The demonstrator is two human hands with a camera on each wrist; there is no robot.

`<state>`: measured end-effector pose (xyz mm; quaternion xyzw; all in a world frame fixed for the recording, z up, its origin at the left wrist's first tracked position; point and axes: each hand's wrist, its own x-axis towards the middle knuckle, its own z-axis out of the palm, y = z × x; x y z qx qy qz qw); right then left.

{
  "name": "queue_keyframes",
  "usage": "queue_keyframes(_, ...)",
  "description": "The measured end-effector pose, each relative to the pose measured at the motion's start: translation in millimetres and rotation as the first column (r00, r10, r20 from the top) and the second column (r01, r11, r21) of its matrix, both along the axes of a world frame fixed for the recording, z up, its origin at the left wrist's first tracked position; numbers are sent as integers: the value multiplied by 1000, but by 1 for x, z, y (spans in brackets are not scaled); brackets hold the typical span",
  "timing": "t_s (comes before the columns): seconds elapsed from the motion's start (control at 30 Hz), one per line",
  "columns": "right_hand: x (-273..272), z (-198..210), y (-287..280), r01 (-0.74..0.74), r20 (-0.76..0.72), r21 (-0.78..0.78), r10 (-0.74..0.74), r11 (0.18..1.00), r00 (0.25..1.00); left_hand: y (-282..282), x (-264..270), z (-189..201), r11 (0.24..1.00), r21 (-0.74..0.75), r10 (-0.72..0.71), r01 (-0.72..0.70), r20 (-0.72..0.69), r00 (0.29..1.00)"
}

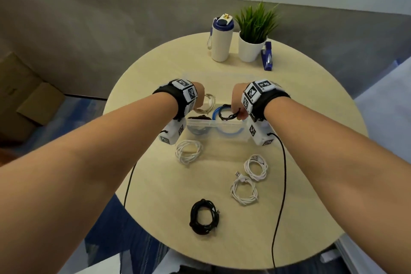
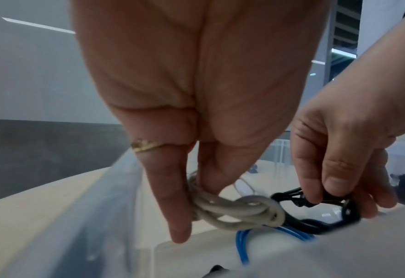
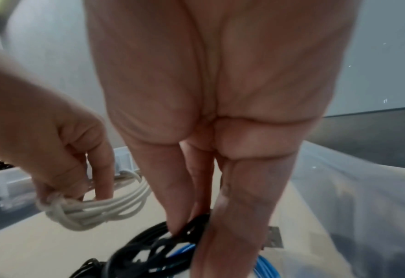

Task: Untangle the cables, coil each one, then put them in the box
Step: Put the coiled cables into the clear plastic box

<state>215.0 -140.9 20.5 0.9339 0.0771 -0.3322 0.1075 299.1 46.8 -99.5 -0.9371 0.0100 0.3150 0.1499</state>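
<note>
Now both hands reach down into the clear box (image 1: 213, 123) on the round counter (image 1: 155, 184): the left hand (image 2: 196, 112) has its fingers (image 2: 173, 197) pinched on a cream coiled cable (image 2: 234, 212), and the right hand (image 3: 220, 131) has its fingers (image 3: 170, 197) closed on a black coiled cable (image 3: 149, 250). A blue cable (image 1: 216, 113) lies inside the box beneath them. Three white coils (image 1: 188, 151) and another black coil (image 1: 203, 217) lie on the counter, nearer the person.

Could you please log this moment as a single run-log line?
left hand: holds cream cable coil over box | right hand: holds black cable coil over box | blue cable: in box | four coils on table
</note>
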Motion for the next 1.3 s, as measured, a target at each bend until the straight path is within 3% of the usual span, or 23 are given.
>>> queue_keyframes(0.07, -1, 6, 6, -83, -25, -57, 81, 995, 996, -16, -17, 20, 996, 64, -51, 54, -57, 997)
queue_keyframes(0.23, -50, 51, 13, -145, -64, -48, 142, 988, 988, -21, -31, 23, 934, 183, -283, 306, -138, 949)
queue_keyframes(0.27, -54, 53, 15, -107, -64, 25, 109, 994, 992, -21, -37, 30, 927, 197, -296, 318, -133, 946)
queue_keyframes(0.4, -56, 47, 8, -153, 11, 3, 153, 988, 988, -24, -35, 27, 923, 166, -337, 347, -88, 937)
queue_keyframes(0.43, -56, 44, 7, -67, 38, 43, 66, 997, 997, -25, -31, 25, 938, 156, -302, 311, -80, 950)
queue_keyframes(0.53, -59, 51, 4, -7, 38, 153, 1, 988, 999, -31, -33, 28, 946, 135, -286, 294, -76, 955)
queue_keyframes(0.57, -60, 52, 3, 21, 28, 206, -28, 978, 999, -30, -29, 20, 944, 141, -284, 298, -112, 952)
queue_keyframes(0.63, -61, 56, 1, 84, 15, 292, -92, 953, 996, -22, 11, -41, 951, 138, -261, 277, -127, 957)
queue_keyframes(0.67, -60, 56, -2, 136, 34, 368, -159, 920, 987, -27, 18, -37, 943, 115, -297, 312, -131, 946)
queue_keyframes(0.73, -59, 57, -7, 197, 20, 445, -229, 874, 973, -32, -3, 10, 959, -7, -283, 284, -71, 956)
queue_keyframes(0.8, -66, 60, -10, 275, -53, 499, -287, 822, 956, -43, -96, 120, 964, -139, -228, 226, 3, 974)
queue_keyframes(0.87, -76, 63, -14, 316, -92, 570, -323, 759, 942, -48, -134, 170, 914, -363, -182, 182, 35, 983)
queue_keyframes(0.97, -98, 70, -21, 279, -85, 670, -303, 688, 949, -41, -169, 199, 753, -657, -57, 39, -6, 998)
queue_keyframes(1.07, -126, 72, -22, 271, -143, 695, -241, 666, 960, -41, -197, 206, 679, -733, -75, -44, -129, 989)
queue_keyframes(1.1, -133, 70, -22, 274, -169, 688, -218, 672, 961, -44, -208, 206, 677, -733, -100, -62, -175, 979)
queue_keyframes(1.17, -145, 61, -21, 271, -199, 655, -185, 705, 962, -49, -223, 195, 754, -655, -148, -48, -240, 960)
queue_keyframes(1.3, -158, 31, -18, 259, -178, 521, -194, 813, 965, -61, -232, 155, 918, -360, -261, 168, -229, 938)
